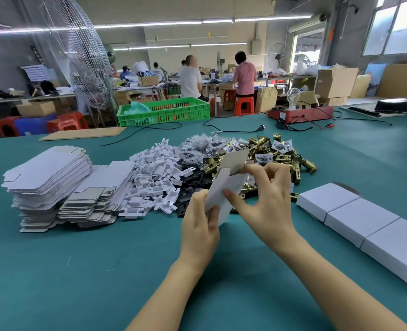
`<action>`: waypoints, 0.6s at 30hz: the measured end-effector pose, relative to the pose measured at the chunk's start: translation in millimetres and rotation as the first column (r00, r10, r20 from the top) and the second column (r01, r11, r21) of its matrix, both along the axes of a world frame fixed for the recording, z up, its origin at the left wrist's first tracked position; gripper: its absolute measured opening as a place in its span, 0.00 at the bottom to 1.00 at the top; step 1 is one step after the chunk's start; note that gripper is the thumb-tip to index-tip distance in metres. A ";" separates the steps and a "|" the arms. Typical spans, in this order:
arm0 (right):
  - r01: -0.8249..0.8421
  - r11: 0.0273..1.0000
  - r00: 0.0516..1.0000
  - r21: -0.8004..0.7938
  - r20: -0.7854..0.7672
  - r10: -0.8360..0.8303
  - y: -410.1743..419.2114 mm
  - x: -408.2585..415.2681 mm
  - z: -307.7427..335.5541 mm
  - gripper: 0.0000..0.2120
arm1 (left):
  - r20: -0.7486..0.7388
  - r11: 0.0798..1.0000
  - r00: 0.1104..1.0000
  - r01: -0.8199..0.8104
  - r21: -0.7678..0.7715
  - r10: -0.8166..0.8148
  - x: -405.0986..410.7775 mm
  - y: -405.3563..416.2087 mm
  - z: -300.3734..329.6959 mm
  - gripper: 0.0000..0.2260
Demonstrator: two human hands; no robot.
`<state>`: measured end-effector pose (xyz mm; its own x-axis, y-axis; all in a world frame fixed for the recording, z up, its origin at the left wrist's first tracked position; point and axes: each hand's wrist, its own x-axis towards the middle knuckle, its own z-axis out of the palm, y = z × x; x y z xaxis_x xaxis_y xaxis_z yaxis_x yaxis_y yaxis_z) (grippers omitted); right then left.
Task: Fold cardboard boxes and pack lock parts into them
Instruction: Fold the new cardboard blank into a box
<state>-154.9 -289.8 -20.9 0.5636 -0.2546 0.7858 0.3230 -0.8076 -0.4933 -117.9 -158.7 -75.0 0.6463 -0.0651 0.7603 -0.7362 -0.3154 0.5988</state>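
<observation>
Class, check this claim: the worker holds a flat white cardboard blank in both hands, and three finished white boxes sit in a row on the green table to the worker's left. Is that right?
One detail is wrong. The head view shows the three finished white boxes in a row on the green table to the worker's right, not left. Both the left hand and right hand do hold the flat white cardboard blank.
</observation>
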 end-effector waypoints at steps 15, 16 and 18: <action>-0.126 0.928 0.992 -0.352 -0.066 0.109 -6.7 -13.3 20.3 0.08 | 0.111 0.988 0.989 -0.113 0.108 0.101 -5.1 -2.6 7.9 0.19; -0.127 0.912 0.991 -0.390 -0.081 0.104 -6.2 -13.9 20.0 0.08 | 0.120 0.986 0.988 -0.114 0.120 0.099 -6.1 -2.6 9.0 0.19; -0.136 0.894 0.989 -0.427 -0.105 0.100 -5.5 -14.5 19.7 0.08 | 0.131 0.984 0.986 -0.119 0.134 0.101 -6.7 -2.0 10.7 0.20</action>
